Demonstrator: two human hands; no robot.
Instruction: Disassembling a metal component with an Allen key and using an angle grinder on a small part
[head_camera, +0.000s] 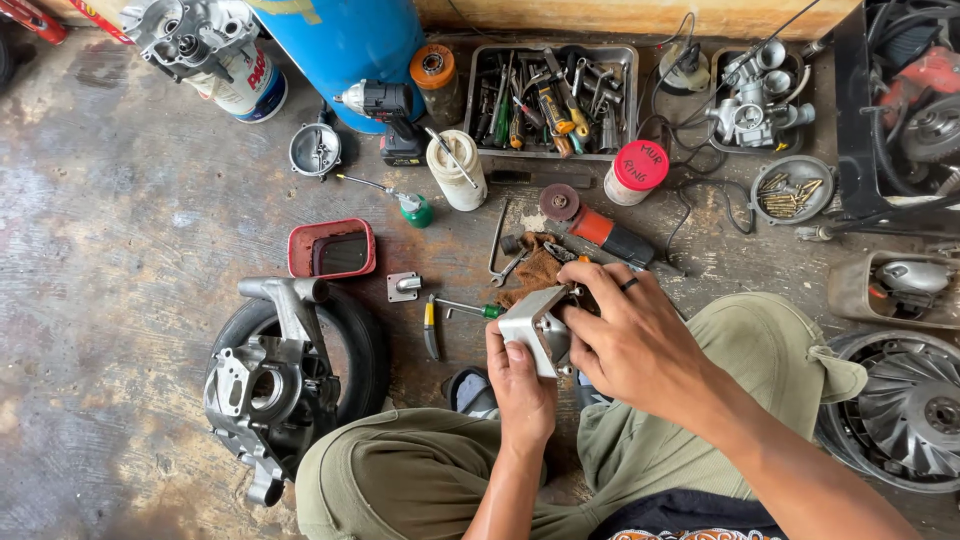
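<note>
Both hands share one grip at centre frame: the left hand (522, 385) closes on a single small grey metal housing (537, 328) from below, while the right hand (625, 335) closes over its right side. The housing's long axis tilts toward upper right. On the floor (120, 230) to the left lie one green-handled screwdriver (466, 309) and one engine casing (270, 385).

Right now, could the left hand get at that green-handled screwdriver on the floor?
Probably not at once: the left hand grips the small metal part with the right hand. The screwdriver lies just ahead with nothing over it, so the way looks free if the left hand lets go.
</note>
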